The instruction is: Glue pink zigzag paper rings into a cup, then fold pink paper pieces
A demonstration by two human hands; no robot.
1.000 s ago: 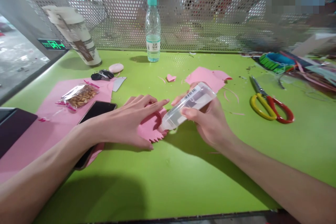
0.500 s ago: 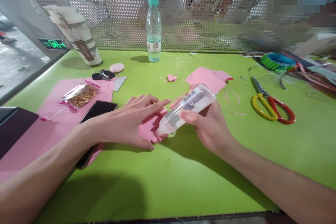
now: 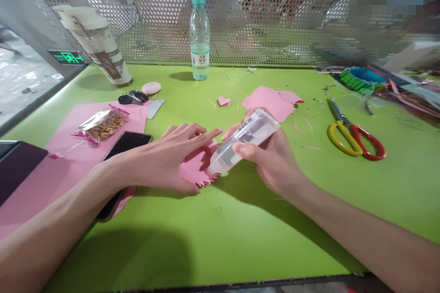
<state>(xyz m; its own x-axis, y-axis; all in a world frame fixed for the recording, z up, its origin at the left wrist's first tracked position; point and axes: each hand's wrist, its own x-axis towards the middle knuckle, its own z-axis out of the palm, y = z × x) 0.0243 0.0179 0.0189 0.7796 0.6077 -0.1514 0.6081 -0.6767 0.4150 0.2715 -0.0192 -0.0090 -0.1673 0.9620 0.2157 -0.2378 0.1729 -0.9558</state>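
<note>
My left hand point(image 3: 165, 160) lies flat with its fingers stretched out on a pink paper piece with a zigzag cut edge point(image 3: 197, 171) in the middle of the green table point(image 3: 220, 233). My right hand point(image 3: 275, 158) is wrapped round a clear glue bottle point(image 3: 245, 137). The bottle is tilted down to the left, and its tip touches the pink piece right beside my left fingertips.
Yellow and red scissors point(image 3: 354, 139) lie to the right, with pink paper scraps point(image 3: 271, 100) behind my hands. A phone point(image 3: 125, 144) and a snack bag point(image 3: 103, 123) rest on a pink sheet point(image 3: 65, 160) at left. A water bottle point(image 3: 200, 39) stands by the mesh wall.
The glue bottle's tip has shifted slightly along the pink piece's edge. My left hand has stayed pressed on the paper.
</note>
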